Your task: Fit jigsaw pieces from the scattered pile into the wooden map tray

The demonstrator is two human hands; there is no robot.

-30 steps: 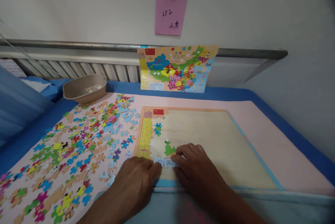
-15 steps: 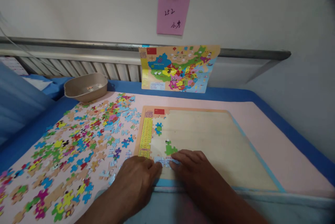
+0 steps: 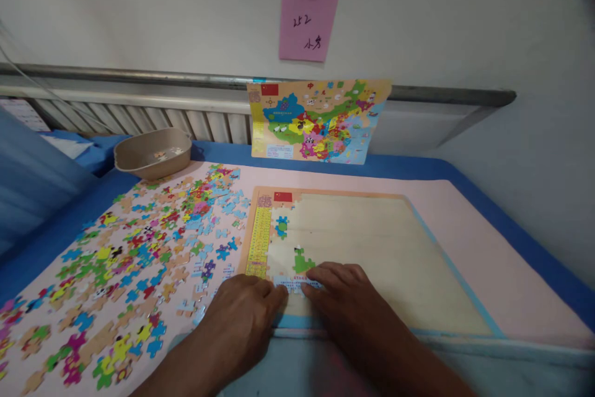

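A shallow puzzle board (image 3: 367,236) lies before me, with map pieces along its left side. My left hand (image 3: 242,307) rests over the board's lower left corner, fingers down and thumb stretched against a pale blue strip of pieces (image 3: 294,285) printed with text. From the other side, my right hand (image 3: 346,298) has its thumb and index finger at the right end of this strip, closed about a puzzle piece that they partly cover. Just above sit green joined pieces (image 3: 303,262). A blue piece with a green patch (image 3: 281,227) lies higher up.
Many loose puzzle pieces (image 3: 144,248) spread over the pink surface to the left. A beige basket (image 3: 153,155) holding a few pieces stands at the back left. A printed map sheet (image 3: 320,124) leans against the rail (image 3: 446,95), below a pink note (image 3: 308,24).
Both hands stay almost in place. My right hand has shifted very slightly up, and more red lettering on the strip shows beside its fingertips.
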